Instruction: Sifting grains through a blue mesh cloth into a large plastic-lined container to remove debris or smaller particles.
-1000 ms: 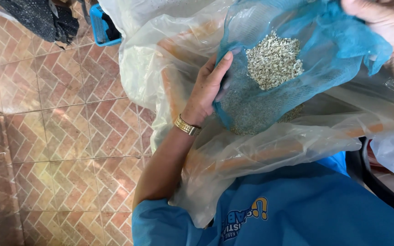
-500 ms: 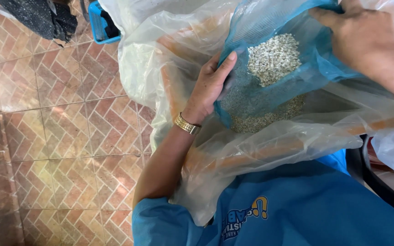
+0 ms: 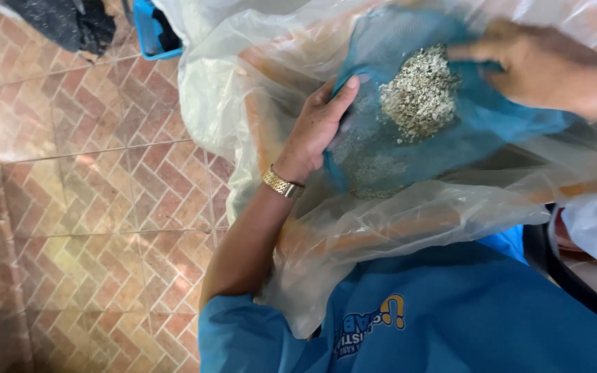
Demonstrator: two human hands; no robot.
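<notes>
**A:** What does the head camera show right now?

**B:** A person in a blue shirt looks down at their own two hands, both working at a blue mesh net. The net lies inside a large clear plastic bag that spreads across the person's lap.

**A:** Is anything in the net?

**B:** Yes. A pile of small pale grains sits in the net's upper middle, with a thinner scatter of the same grains lower down in the mesh.

**A:** Where is the left hand?

**B:** The left hand presses against the net's left edge, its fingers held together and curled along the fabric, thumb pointing up. A gold watch circles that wrist.

**A:** And the right?

**B:** The right hand comes in from the upper right and rests on the net just beside the grain pile. It is somewhat blurred; its fingers appear closed on the blue mesh.

**A:** What lies around them?

**B:** A brick floor in a herringbone pattern fills the left side. At the top edge are a blue container and a dark bundle.
</notes>
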